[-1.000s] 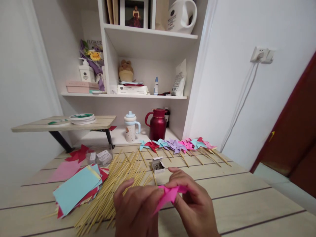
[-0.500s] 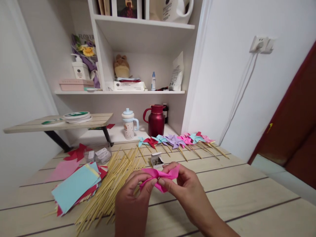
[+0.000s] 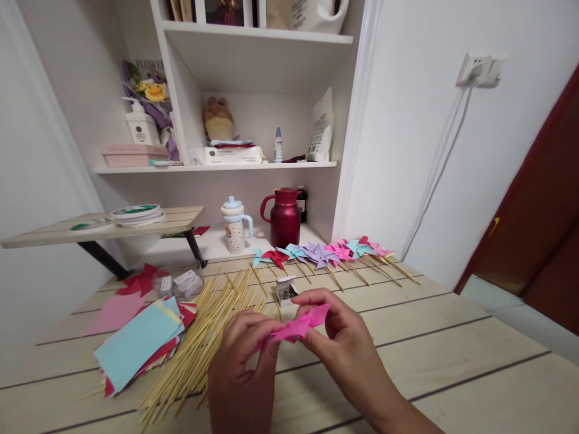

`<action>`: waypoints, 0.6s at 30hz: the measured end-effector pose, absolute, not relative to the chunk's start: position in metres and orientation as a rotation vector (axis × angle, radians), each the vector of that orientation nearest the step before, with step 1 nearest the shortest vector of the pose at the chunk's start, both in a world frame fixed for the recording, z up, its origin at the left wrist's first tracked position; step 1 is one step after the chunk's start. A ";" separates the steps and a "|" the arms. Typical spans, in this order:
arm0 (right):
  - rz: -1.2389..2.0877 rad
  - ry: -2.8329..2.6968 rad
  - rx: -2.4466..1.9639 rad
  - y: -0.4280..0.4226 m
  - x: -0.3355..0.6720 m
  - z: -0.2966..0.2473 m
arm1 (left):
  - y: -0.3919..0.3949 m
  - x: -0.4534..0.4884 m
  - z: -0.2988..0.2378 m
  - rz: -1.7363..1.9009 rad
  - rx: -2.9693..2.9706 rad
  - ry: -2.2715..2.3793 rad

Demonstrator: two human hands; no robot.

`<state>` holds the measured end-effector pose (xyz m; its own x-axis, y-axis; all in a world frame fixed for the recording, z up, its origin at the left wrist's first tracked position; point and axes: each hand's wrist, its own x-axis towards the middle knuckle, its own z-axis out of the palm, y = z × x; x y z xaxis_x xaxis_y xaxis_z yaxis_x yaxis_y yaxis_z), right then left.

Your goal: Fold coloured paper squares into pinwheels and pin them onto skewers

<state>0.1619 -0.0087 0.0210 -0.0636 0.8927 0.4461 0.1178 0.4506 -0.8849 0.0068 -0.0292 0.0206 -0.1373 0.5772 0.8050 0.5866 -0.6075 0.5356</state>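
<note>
A bright pink paper pinwheel (image 3: 296, 327), its folded blades partly hidden by fingers, is held in the air between both hands. My left hand (image 3: 248, 355) pinches its left side with the thumb below and fingers above. On the other side my right hand (image 3: 337, 340) grips the paper between thumb and forefinger. Just beyond the hands stands a small open box (image 3: 286, 292) of metal pins. Many thin wooden sticks (image 3: 203, 343) lie in a loose heap to the left of my left hand.
Finished pinwheels on sticks (image 3: 319, 255) lie in a row at the table's back. Coloured paper sheets (image 3: 138, 343) are stacked at left, near clear plastic boxes (image 3: 187, 283). A red jug (image 3: 285, 218) and a cup (image 3: 235, 228) stand behind. A raised small table (image 3: 181, 217) is at back left.
The pink pinwheel has tilted in my hands, so it now shows more edge-on. My fingers have shifted slightly on it, and the camera view has moved a little.
</note>
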 end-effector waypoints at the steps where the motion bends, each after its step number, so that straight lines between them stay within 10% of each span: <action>1: 0.781 -1.519 -0.921 -0.009 0.162 0.020 | -0.030 0.005 0.021 -1.816 -2.061 -1.323; 18: 0.068 -1.778 -0.525 -0.019 0.166 0.032 | -0.036 0.012 0.018 -1.538 -1.672 -0.758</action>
